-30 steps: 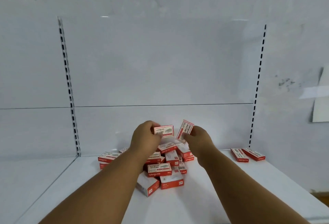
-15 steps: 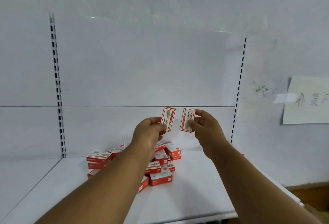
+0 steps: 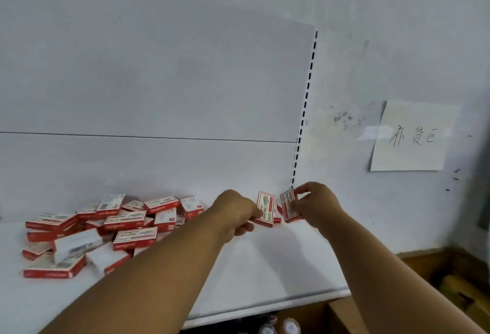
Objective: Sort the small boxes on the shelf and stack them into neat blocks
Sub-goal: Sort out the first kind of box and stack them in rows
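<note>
A loose heap of several small red-and-white boxes [image 3: 124, 223] lies on the left half of the white shelf [image 3: 265, 267]. My left hand [image 3: 236, 214] grips one upright box [image 3: 266, 209] near the shelf's back right corner. My right hand [image 3: 316, 206] pinches a second upright box [image 3: 289, 205] just to the right of it. Both boxes are held low, close to the shelf surface. Behind them, partly hidden, lie one or two more boxes [image 3: 277, 218] flat on the shelf.
A slotted upright rail [image 3: 305, 110] runs up the back panel at the shelf's right end. A paper note with handwriting [image 3: 413, 136] is taped to the wall on the right. Below the shelf's front edge [image 3: 265, 308] are cardboard and bottle tops.
Both hands have carried their boxes from above the heap to the right and down to the shelf's back right corner. The view has swung right, so the heap now lies to the left.
</note>
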The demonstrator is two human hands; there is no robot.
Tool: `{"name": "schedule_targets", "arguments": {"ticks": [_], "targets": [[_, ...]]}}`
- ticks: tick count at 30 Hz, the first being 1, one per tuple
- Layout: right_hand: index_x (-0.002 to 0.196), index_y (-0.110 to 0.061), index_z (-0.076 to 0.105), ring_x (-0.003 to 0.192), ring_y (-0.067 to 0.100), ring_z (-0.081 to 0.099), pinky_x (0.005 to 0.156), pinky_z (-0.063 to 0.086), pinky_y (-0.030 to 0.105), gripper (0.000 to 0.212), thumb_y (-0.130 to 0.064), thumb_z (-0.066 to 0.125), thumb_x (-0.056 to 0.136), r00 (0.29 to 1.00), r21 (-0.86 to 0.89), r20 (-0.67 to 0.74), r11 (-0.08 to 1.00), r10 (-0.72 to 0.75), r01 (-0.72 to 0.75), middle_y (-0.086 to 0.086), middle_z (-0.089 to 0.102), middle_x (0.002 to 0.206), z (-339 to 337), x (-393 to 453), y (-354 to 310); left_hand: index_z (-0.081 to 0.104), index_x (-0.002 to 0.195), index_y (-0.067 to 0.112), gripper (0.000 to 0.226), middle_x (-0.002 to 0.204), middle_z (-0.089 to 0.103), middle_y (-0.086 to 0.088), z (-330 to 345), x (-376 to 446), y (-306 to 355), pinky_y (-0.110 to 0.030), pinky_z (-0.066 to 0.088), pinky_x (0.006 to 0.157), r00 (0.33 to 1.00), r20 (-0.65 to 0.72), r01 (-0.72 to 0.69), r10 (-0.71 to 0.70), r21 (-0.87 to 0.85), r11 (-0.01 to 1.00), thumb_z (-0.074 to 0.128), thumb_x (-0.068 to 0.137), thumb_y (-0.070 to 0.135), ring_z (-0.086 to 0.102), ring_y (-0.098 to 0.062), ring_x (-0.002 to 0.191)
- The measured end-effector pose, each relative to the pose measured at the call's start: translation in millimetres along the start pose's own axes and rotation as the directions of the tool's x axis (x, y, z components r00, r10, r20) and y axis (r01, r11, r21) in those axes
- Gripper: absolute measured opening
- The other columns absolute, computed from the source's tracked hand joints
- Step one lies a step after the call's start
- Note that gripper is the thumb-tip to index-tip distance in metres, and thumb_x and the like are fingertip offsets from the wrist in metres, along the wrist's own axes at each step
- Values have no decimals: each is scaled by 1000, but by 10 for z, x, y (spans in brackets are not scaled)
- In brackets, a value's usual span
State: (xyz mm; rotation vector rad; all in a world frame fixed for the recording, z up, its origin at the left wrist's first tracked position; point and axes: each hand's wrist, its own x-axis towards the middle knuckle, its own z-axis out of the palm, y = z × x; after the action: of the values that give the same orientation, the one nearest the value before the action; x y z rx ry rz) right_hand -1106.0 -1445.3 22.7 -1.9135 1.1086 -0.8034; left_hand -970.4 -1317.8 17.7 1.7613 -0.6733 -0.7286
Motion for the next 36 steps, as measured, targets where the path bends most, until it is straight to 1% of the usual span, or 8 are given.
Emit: {"name": "schedule_targets", "arguments": {"ticks": [7, 10, 13, 17, 21, 24, 29, 36], "targets": [[100, -1, 70, 88, 29, 71, 81, 59, 39, 24, -17, 66, 82, 971, -499, 238, 861, 29, 97, 16, 74, 94, -191, 399, 423, 68, 74, 6, 13, 67, 68, -9, 595, 194, 4, -18, 35, 43, 999, -47, 26, -2, 517, 856, 74, 74, 18, 51, -18, 47], [97, -3, 69, 79, 23, 69, 69, 58, 31, 21, -19, 64, 84, 949, -567, 316, 801, -2, 190, 12, 73, 90, -196, 480, 453, 70, 79, 7, 13, 72, 73, -7, 728, 233, 35, -20, 40, 47, 998, -60, 40, -2, 629, 777, 69, 78, 20, 56, -19, 51], [72, -7, 56, 57, 16, 51, 47, 37, 23, 16, -17, 63, 83, 934, -632, 355, 724, -47, 277, 5, 55, 67, -198, 528, 446, 73, 70, 10, 17, 68, 74, 0, 792, 247, 46, -21, 43, 52, 997, -54, 72, -48, 689, 721, 68, 79, 24, 55, -11, 44], [65, -13, 45, 54, 12, 46, 44, 33, 22, 28, -19, 64, 83, 912, -681, 401, 636, -92, 364, 1, 49, 65, -200, 567, 440, 66, 49, 12, 27, 52, 68, 6, 813, 254, -6, -18, 41, 49, 994, -105, 82, -9, 717, 692, 67, 70, 29, 52, -4, 32], [73, -12, 52, 70, 16, 56, 58, 45, 26, 21, -19, 70, 80, 887, -651, 431, 624, -165, 432, 0, 56, 75, -174, 581, 427, 66, 52, 13, 37, 45, 64, 5, 801, 241, -68, -19, 41, 47, 982, -185, 101, 39, 688, 719, 69, 71, 45, 53, -8, 31], [101, -12, 60, 90, 21, 63, 77, 54, 32, 20, -17, 68, 83, 887, -563, 382, 696, -258, 445, 2, 64, 99, -152, 571, 354, 66, 58, 16, 40, 42, 62, 4, 719, 231, -57, -21, 41, 48, 956, -251, 84, 148, 725, 684, 66, 73, 53, 56, -8, 36], [103, -17, 61, 79, 20, 63, 69, 51, 28, 18, -19, 62, 85, 854, -422, 364, 752, -371, 506, 0, 63, 98, 111, 420, 140, 69, 74, 15, 30, 68, 71, -1, 414, 111, -59, -32, 58, 69, 934, -288, 54, 210, 698, 714, 62, 79, 44, 68, -17, 63], [102, -26, 64, 78, 12, 59, 68, 47, 25, 17, -29, 60, 85, 831, -271, 323, 797, -452, 539, -8, 65, 96, 783, 34, -284, 68, 76, 16, 21, 75, 70, -2, -352, -154, -217, -33, 58, 68, 900, -348, 40, 263, 666, 745, 61, 83, 35, 68, -22, 71]]}}
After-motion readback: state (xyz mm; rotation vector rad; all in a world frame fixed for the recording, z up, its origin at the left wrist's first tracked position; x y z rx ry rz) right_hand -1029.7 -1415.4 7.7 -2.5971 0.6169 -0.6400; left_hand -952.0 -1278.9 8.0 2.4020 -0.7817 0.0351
